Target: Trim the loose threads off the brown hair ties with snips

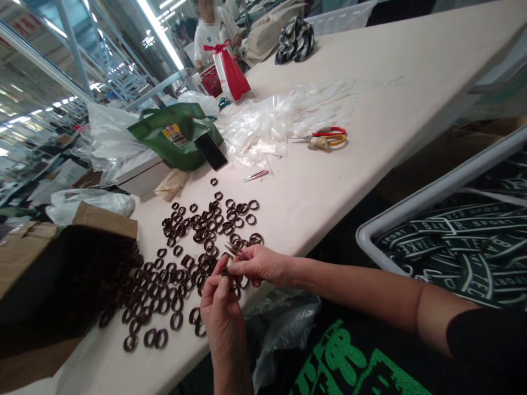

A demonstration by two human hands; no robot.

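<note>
Several dark brown elastic loops (193, 241) lie scattered on the pale table (370, 99) in front of me. My left hand (220, 307) is closed in a pinch on one brown loop (225, 272) at the table's near edge. My right hand (257, 264) is closed around small thread snips (234, 251), whose tips point left, just above the loop that my left hand pinches. Both hands meet over the near end of the loop pile.
A cardboard box (49, 274) full of loops lies open at the left. Behind are a green bag (177, 131), a black phone (211, 151), clear plastic bags (272, 120), red-handled scissors (327, 137), pink snips (256, 175) and a red gift bag (230, 71). A person sits far back. A bin of green straps (465, 241) is at right.
</note>
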